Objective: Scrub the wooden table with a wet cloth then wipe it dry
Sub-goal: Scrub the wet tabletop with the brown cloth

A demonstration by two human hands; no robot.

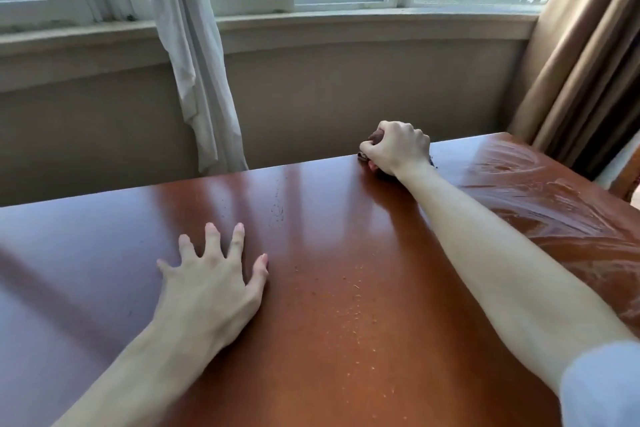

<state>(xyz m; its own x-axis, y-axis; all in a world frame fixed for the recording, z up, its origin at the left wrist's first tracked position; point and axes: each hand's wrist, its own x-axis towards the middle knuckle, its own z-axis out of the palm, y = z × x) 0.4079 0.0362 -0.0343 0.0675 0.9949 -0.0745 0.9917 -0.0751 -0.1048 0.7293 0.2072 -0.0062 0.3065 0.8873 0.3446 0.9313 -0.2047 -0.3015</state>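
Glossy reddish wooden table (311, 253), wet-streaked at right; dark cloth (375, 137); matt fabric curtains (581, 62).

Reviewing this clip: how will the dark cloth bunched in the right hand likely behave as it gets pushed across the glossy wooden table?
The dark bunched cloth is probably soft and floppy, since it crumples almost wholly inside the right hand. It should glide easily: the glossy reddish-brown wooden table shows wet streaks beside it. It likely needs steady downward pressure.

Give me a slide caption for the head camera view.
Right hand presses a cloth at the table's far edge; left hand rests flat.
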